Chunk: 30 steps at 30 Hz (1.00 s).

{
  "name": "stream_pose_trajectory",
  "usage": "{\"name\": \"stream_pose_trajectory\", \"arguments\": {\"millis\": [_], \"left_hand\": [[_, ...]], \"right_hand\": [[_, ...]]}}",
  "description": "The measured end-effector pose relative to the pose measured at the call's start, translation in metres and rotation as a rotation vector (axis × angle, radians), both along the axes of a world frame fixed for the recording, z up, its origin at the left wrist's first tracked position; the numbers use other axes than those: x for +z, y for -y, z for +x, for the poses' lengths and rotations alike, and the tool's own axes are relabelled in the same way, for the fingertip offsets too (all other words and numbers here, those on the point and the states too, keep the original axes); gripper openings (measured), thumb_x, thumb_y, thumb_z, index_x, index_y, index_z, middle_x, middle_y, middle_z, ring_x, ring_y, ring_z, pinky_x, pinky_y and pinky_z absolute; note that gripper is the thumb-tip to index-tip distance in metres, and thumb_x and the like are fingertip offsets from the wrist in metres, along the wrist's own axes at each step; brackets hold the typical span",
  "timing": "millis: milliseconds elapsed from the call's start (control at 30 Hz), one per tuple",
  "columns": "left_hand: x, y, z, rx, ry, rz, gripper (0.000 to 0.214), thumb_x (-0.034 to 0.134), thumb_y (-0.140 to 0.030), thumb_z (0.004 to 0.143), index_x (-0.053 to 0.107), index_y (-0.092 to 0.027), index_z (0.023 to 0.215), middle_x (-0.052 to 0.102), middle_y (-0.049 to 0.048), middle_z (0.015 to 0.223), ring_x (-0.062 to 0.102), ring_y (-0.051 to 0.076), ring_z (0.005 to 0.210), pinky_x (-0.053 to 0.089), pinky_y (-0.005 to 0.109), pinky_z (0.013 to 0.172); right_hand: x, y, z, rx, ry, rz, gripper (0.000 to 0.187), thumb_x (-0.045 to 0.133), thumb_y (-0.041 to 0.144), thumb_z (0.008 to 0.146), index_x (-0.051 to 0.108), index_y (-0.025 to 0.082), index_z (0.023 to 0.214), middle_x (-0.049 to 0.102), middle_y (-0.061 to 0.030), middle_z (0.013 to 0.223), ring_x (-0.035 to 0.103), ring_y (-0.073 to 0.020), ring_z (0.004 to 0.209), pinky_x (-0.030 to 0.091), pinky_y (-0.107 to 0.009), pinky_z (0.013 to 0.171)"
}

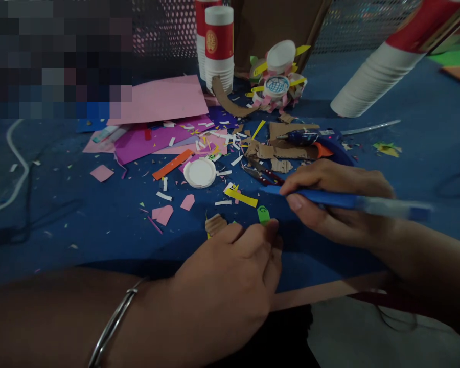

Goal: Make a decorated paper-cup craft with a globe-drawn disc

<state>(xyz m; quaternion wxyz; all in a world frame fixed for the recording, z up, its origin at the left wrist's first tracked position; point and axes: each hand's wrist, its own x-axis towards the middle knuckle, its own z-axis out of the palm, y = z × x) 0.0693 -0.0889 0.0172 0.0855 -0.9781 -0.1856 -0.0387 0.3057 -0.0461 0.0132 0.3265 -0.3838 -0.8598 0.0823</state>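
My right hand [337, 202] is closed round a blue pen [352, 202], whose tip points left just above a small green paper piece [263, 213]. My left hand [230, 276], with a metal bangle on the wrist, rests on the blue table [80, 225]. Its fingertips pinch or press the lower end of that green piece. A bit of brown cardboard [215, 224] lies just left of the left fingers.
Pink and purple paper sheets [157, 117], a white round lid [200, 173], an orange strip, cardboard bits and a glue gun [302, 137] lie beyond the hands. Paper cup stacks [219, 48] stand at the back; another stack [371, 76] lies at right. A cup craft [278, 76] sits behind.
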Motion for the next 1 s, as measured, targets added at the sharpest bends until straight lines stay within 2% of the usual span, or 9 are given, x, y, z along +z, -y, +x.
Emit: {"name": "stream_pose_trajectory", "arguments": {"millis": [133,233,333,433,600,667,800,900,1000], "left_hand": [[-0.001,-0.011,-0.002,-0.044,0.103,-0.039,0.034,0.054,-0.022,0.108,0.081,-0.011,0.126,0.082,0.0123,0.130,0.070,0.026,0.097,0.055,0.040,0.076],[0.000,-0.026,-0.005,-0.052,0.192,-0.121,0.029,0.054,-0.015,0.108,0.078,-0.012,0.124,0.082,0.0085,0.122,0.070,0.026,0.102,0.056,0.040,0.085],[0.003,-0.040,-0.008,0.079,0.230,-0.187,0.025,0.052,-0.014,0.109,0.076,-0.012,0.116,0.079,0.0096,0.117,0.067,0.027,0.104,0.055,0.043,0.092],[0.001,-0.050,-0.006,0.227,0.264,-0.192,0.023,0.056,-0.025,0.109,0.072,-0.013,0.120,0.074,0.0120,0.117,0.063,0.031,0.110,0.052,0.048,0.099],[0.000,-0.057,-0.005,0.286,0.207,-0.185,0.044,0.068,-0.051,0.101,0.068,-0.012,0.123,0.067,0.0160,0.123,0.058,0.037,0.118,0.050,0.055,0.104],[0.009,-0.064,-0.012,0.328,0.183,-0.141,0.042,0.065,-0.046,0.104,0.068,-0.014,0.130,0.067,0.0156,0.129,0.058,0.036,0.122,0.048,0.055,0.110],[0.026,-0.087,-0.041,0.447,0.082,-0.089,0.053,0.066,-0.052,0.100,0.068,-0.011,0.134,0.068,0.0191,0.131,0.059,0.040,0.126,0.047,0.056,0.112],[0.024,-0.103,-0.059,0.485,0.035,-0.109,0.056,0.065,-0.055,0.097,0.069,-0.011,0.130,0.070,0.0211,0.130,0.062,0.044,0.125,0.049,0.057,0.107],[0.017,-0.111,-0.064,0.481,0.025,-0.143,0.051,0.064,-0.053,0.096,0.070,-0.013,0.127,0.072,0.0201,0.130,0.063,0.042,0.126,0.050,0.055,0.106]], "right_hand": [[-0.006,-0.010,0.007,0.100,0.097,0.140,0.015,0.064,0.019,0.100,0.069,0.025,0.112,0.084,-0.0045,0.104,0.081,-0.0223,0.091,0.065,-0.035,0.083],[-0.010,-0.017,0.014,0.129,0.238,0.203,0.019,0.062,0.023,0.103,0.072,0.021,0.119,0.083,-0.0105,0.108,0.080,-0.0254,0.095,0.062,-0.037,0.081],[-0.011,-0.021,0.020,0.137,0.400,0.208,0.025,0.056,0.019,0.104,0.073,0.018,0.122,0.081,-0.0130,0.113,0.077,-0.0289,0.100,0.058,-0.039,0.078],[-0.012,-0.023,0.022,0.146,0.455,0.240,0.033,0.048,0.012,0.104,0.074,0.018,0.124,0.080,-0.0122,0.113,0.074,-0.0284,0.101,0.055,-0.038,0.077],[-0.014,-0.022,0.021,0.084,0.461,0.309,0.034,0.050,0.013,0.105,0.077,0.022,0.122,0.080,-0.0100,0.109,0.074,-0.0262,0.098,0.053,-0.035,0.074],[-0.013,-0.021,0.020,0.060,0.459,0.322,0.033,0.050,0.013,0.105,0.077,0.022,0.122,0.081,-0.0095,0.110,0.074,-0.0259,0.098,0.054,-0.035,0.073],[-0.010,-0.021,0.022,-0.009,0.401,0.308,0.030,0.051,0.015,0.105,0.077,0.021,0.119,0.082,-0.0108,0.115,0.076,-0.0277,0.105,0.058,-0.037,0.080],[-0.007,-0.024,0.028,-0.094,0.369,0.292,0.027,0.051,0.019,0.107,0.077,0.020,0.115,0.082,-0.0136,0.113,0.076,-0.0292,0.103,0.057,-0.040,0.082],[-0.002,-0.028,0.038,-0.233,0.351,0.249,0.025,0.055,0.025,0.106,0.077,0.018,0.116,0.080,-0.0152,0.107,0.075,-0.0293,0.097,0.052,-0.040,0.077]]}}
